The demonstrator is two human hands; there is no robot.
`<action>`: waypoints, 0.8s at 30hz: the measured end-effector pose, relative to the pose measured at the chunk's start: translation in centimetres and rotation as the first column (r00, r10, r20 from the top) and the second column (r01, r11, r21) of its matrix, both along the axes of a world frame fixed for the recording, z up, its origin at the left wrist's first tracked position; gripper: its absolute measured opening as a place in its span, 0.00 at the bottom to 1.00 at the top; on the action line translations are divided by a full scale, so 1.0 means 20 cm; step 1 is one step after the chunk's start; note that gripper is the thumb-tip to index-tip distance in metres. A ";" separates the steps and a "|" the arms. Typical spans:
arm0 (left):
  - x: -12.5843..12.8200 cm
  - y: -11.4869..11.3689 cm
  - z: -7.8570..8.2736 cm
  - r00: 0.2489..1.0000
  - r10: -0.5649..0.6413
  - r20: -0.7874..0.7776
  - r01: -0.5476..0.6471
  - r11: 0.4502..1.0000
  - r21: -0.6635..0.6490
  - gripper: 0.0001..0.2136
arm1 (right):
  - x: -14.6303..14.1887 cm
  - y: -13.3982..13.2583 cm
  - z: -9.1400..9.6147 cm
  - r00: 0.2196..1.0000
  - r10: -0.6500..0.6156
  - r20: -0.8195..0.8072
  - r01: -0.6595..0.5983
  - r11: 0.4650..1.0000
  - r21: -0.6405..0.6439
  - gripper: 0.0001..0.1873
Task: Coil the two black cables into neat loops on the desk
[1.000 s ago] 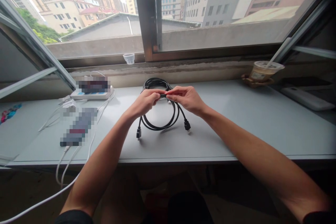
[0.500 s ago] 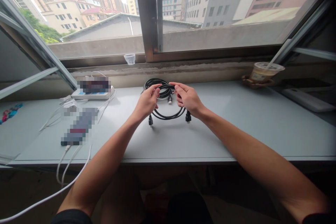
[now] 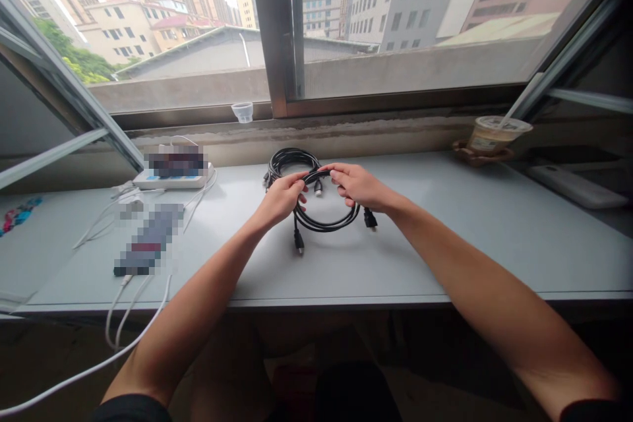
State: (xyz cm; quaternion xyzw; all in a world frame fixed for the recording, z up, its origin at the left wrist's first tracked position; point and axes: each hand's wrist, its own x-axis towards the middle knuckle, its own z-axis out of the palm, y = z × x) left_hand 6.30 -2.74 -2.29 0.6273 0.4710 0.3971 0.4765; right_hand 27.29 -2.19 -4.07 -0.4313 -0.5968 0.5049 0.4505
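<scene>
As seen from the head, cable: matte black rubber cable (image 3: pixel 309 224), wound in round loops over a pale gray desktop (image 3: pixel 445 237), between both hands, with molded plugs (image 3: pixel 370 218) at its ends.
Left hand (image 3: pixel 281 201): narrow grip, fingers curled around a strand near the top of the lower loop.
Right hand (image 3: pixel 359 186): narrow pinch on the same loop, fingertips just beside the left hand.
Around: blurred white power strip (image 3: pixel 175 175) and blurred power bank (image 3: pixel 151 241) left of the cable, trailing white cords (image 3: pixel 116 316).
Containers: lidded plastic cup (image 3: pixel 492 135) with pale drink and straw, far right; small clear plastic cup (image 3: pixel 242 112) on the ledge behind.
</scene>
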 end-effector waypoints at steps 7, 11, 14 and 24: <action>-0.03 0.00 -0.03 0.970 0.006 -0.241 0.035 0.986 0.166 0.17 | 0.37 0.12 0.03 0.998 -0.058 0.022 0.062 0.977 -0.203 0.11; -0.05 -0.01 -0.02 0.946 -0.008 -0.325 0.083 0.972 0.219 0.14 | 0.53 0.25 -0.07 0.917 -0.381 0.115 0.394 0.911 -0.121 0.14; -0.04 -0.02 -0.02 0.931 -0.025 -0.365 0.121 0.963 0.240 0.15 | 0.59 0.33 -0.14 0.808 -0.546 0.222 0.552 0.833 0.038 0.21; -0.09 0.04 0.02 0.915 0.093 -0.392 0.035 0.950 0.309 0.17 | 0.54 0.28 -0.09 0.616 -0.491 0.615 0.155 0.842 0.517 0.24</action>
